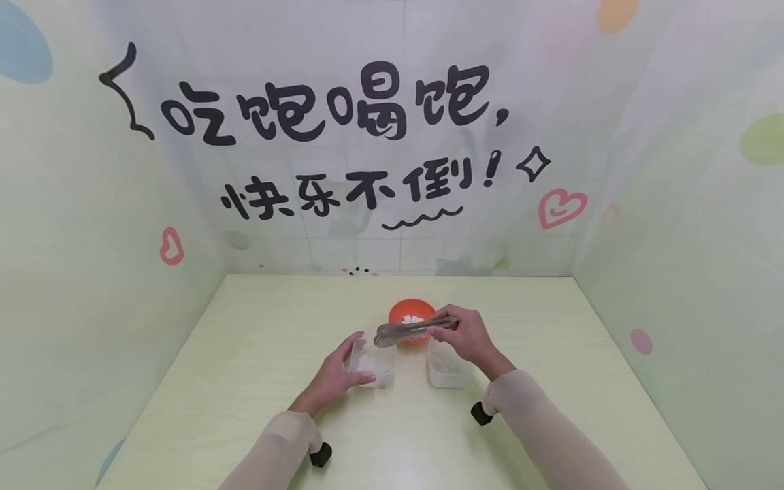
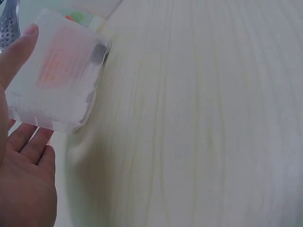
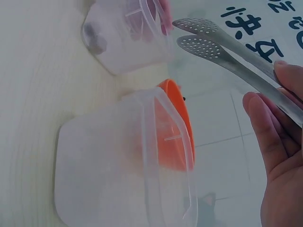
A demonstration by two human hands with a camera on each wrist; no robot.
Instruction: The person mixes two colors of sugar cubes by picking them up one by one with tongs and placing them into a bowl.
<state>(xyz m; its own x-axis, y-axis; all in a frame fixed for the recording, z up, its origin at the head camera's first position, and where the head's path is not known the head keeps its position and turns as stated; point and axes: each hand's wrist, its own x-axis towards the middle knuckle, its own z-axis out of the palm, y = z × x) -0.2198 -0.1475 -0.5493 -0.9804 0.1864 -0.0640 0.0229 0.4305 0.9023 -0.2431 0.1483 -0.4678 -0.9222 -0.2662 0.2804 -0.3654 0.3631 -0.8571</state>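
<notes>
My left hand (image 1: pixel 333 374) grips a translucent plastic container (image 1: pixel 382 378), thumb on the near side and fingers around the far side. Dark patches show low in this container (image 2: pixel 42 101) in the left wrist view. Metal tongs (image 1: pixel 407 331) are held in my right hand (image 1: pixel 473 337), between thumb and fingers. Their perforated heads are slightly apart with nothing between them, over the far right rim of the held container. Behind them stands an orange bowl (image 1: pixel 399 309) with white pieces (image 1: pixel 412 318) in it, partly covered by the tongs.
A second translucent container (image 1: pixel 448 378) stands on the table (image 1: pixel 257 354) below my right hand, to the right of the first. Printed walls (image 1: pixel 343 41) enclose the table at the back and both sides.
</notes>
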